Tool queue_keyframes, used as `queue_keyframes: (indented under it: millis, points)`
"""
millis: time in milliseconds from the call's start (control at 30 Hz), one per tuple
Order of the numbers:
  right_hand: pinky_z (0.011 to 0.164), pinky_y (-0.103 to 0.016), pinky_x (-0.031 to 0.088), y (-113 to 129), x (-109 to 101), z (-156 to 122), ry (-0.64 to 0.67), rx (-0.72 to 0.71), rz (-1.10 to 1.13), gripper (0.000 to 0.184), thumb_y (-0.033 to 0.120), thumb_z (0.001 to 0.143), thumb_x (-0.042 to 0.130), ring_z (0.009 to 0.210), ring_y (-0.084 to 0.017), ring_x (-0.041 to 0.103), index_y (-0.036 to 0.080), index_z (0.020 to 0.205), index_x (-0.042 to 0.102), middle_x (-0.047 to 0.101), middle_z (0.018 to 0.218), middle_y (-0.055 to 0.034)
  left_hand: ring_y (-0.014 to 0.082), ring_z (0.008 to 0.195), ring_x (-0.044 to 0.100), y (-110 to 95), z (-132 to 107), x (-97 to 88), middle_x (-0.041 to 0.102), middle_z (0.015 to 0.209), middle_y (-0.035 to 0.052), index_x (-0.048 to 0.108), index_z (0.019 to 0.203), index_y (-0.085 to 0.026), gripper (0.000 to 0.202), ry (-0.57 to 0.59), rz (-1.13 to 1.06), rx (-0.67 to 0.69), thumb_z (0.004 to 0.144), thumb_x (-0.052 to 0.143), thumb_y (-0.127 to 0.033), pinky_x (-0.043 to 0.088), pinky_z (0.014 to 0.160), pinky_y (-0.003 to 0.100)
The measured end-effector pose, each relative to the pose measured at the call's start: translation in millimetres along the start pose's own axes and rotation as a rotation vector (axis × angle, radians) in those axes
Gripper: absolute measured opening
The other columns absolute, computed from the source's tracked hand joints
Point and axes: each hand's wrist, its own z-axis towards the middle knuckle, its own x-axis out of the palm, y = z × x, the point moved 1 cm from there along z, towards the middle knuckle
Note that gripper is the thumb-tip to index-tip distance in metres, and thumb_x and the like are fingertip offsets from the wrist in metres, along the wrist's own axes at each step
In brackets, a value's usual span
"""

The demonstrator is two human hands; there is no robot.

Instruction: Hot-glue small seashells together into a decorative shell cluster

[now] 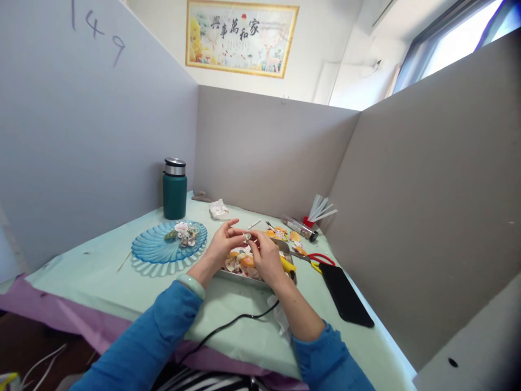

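My left hand (pixel 223 244) and my right hand (pixel 266 258) meet over the metal tray (pixel 244 279). Between their fingertips they pinch a small pale seashell (pixel 246 237), partly covered by the fingers. Loose shells (pixel 236 263) in white, orange and brown fill the tray below. A yellow tool, apparently a glue gun (pixel 288 265), lies at the tray's right side, partly behind my right hand. To the left, a blue scalloped plate (pixel 148 247) bears a cluster of shells (pixel 185 233) with a pinkish-white piece on top.
A green flask (pixel 175 190) stands behind the plate, near crumpled tissue (pixel 218 209). Red-and-yellow-handled scissors (pixel 321 259) and a black phone (pixel 345 296) lie right. Glue sticks (pixel 319 209) stand at the back. A black cord (pixel 232 323) crosses the front. Grey panels enclose the table.
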Motion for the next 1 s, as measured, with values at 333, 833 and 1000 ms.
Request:
queue_keyframes:
  millis: [333, 833, 1000]
  points:
    - [0.075, -0.032, 0.046, 2.1, 0.6, -1.6, 0.044, -0.004, 0.018, 0.03, 0.019, 0.084, 0.052, 0.081, -0.019, 0.057, 0.022, 0.114, 0.055, 0.06, 0.102, -0.0071, 0.0155, 0.074, 0.064, -1.6, 0.0, -0.1, 0.067, 0.085, 0.0045, 0.046, 0.118, -0.014, 0.069, -0.044, -0.006, 0.023, 0.058, 0.078, -0.016, 0.05, 0.071, 0.03]
    - [0.071, -0.029, 0.046, 2.9, -0.7, -0.7, -0.024, 0.018, 0.04, 0.022, 0.021, 0.088, 0.049, 0.075, -0.016, 0.056, 0.02, 0.108, 0.056, 0.06, 0.099, -0.0056, 0.0157, 0.08, 0.064, -3.6, -1.1, 1.5, 0.066, 0.093, 0.0066, 0.051, 0.114, -0.014, 0.059, 0.036, -0.078, -0.016, 0.062, 0.077, -0.017, 0.051, 0.072, 0.028]
    - [0.073, -0.029, 0.046, 2.0, -0.2, -0.7, -0.025, 0.016, 0.038, 0.022, 0.021, 0.088, 0.048, 0.079, -0.017, 0.057, 0.02, 0.109, 0.056, 0.06, 0.1, -0.0059, 0.0152, 0.078, 0.065, -1.9, -0.2, 1.0, 0.067, 0.089, 0.0052, 0.052, 0.113, -0.014, 0.058, 0.022, -0.1, -0.023, 0.062, 0.077, -0.017, 0.051, 0.071, 0.028]
